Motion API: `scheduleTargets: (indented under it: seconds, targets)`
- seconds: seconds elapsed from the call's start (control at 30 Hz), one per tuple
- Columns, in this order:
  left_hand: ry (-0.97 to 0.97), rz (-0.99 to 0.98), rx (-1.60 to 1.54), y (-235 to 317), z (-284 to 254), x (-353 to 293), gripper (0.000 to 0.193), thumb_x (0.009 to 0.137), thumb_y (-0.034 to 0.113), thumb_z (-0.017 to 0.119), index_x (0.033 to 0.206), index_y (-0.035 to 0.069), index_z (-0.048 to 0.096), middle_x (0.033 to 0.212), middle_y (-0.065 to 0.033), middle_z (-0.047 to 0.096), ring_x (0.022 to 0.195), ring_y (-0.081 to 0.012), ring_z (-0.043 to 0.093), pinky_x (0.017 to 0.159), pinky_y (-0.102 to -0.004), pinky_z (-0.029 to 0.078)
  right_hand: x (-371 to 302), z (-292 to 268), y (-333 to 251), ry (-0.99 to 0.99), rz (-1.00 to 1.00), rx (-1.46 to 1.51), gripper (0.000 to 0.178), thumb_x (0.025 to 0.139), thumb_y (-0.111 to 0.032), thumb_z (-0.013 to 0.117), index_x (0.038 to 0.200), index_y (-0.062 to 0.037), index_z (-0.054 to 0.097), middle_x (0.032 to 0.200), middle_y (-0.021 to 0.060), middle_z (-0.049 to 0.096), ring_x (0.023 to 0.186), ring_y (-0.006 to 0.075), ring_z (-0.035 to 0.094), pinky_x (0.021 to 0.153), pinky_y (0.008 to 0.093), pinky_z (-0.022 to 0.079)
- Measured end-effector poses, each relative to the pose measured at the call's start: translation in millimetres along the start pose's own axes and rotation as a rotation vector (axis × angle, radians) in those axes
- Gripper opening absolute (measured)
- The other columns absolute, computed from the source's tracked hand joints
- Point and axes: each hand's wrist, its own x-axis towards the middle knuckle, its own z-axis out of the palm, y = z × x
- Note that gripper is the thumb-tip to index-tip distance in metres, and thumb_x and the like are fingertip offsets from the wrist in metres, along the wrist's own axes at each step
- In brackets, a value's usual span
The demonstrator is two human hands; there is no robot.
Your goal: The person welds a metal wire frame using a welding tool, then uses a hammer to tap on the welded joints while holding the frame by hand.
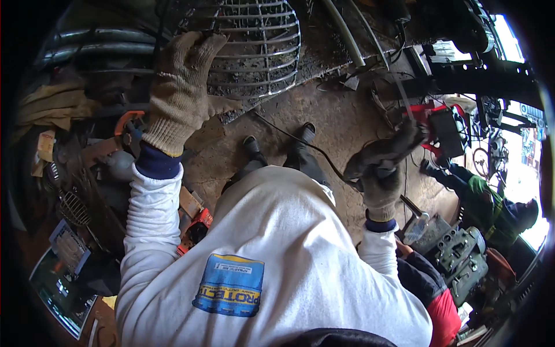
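Left hand [182,92], upper left of centre in the frame: covered by a beige knit glove, raised, fingers curled shut over the left edge of a wire grille [254,49]. The grille is a rounded guard of thin metal bars, lying at the upper centre of the frame on dark, sooty ground. The glove's thumb sticks out to the right, lying against the lower rim of the grille.

Right hand [381,173], right of centre: covered by a darker, soiled glove, closed in a fist around the grip of a dark handheld tool [399,144]. The tool's body points up and to the right. Its exact type cannot be told from this view. A thin black cable [300,141] runs from the tool across the floor toward the grille.

The concrete floor [341,115] fills the centre of the frame, stained and brown. The person's 2 dark shoes [277,141] stand on it, just below the grille and well apart from it. The person wears a white long-sleeved top with dark blue cuffs.

Left side of the frame: a cluttered heap with an orange clamp-like part [130,124] just beside the left wrist, and a small round wire guard [74,207] lower down.

Right side of the frame: a red machine [442,124] with a dark panel, a grey metal engine block [459,254] at lower right, and another person in a green and blue jacket [491,205] crouched near the right edge.
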Motion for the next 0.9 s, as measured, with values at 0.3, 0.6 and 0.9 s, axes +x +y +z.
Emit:
scheduleTargets:
  seconds: [0.3,0.6,0.9]
  targets:
    - [0.025,-0.008,0.008,-1,2,-1,0.082,0.065,0.03,0.083,0.139,0.02,0.05,0.131,-0.0118,0.05,0.12,-0.0331,0.05,0.101,-0.0426,0.046,4,47,-11,-0.063,0.083,-0.317,0.033,0.072,-0.008,0.074,0.101,-0.0042,0.06,0.089,0.0112,0.068,0.084,0.0247,0.069,0.074,0.0344,0.054]
    - [0.024,-0.03,0.038,-4,8,-3,0.072,0.072,-0.006,0.065,0.137,0.02,0.051,0.13,-0.0121,0.051,0.118,-0.0327,0.054,0.1,-0.0401,0.049,24,61,-3,-0.084,0.019,-0.219,0.038,0.069,-0.008,0.075,0.104,-0.0021,0.063,0.088,0.0162,0.07,0.08,0.0257,0.071,0.07,0.0342,0.054]
    - [-0.028,-0.058,-0.009,6,2,1,0.09,0.059,0.023,0.088,0.14,0.019,0.049,0.133,-0.014,0.047,0.122,-0.0338,0.051,0.102,-0.0406,0.048,30,62,-5,-0.127,0.056,-0.361,0.037,0.071,-0.014,0.075,0.103,-0.0025,0.062,0.087,0.0185,0.07,0.081,0.0357,0.07,0.07,0.0402,0.054]
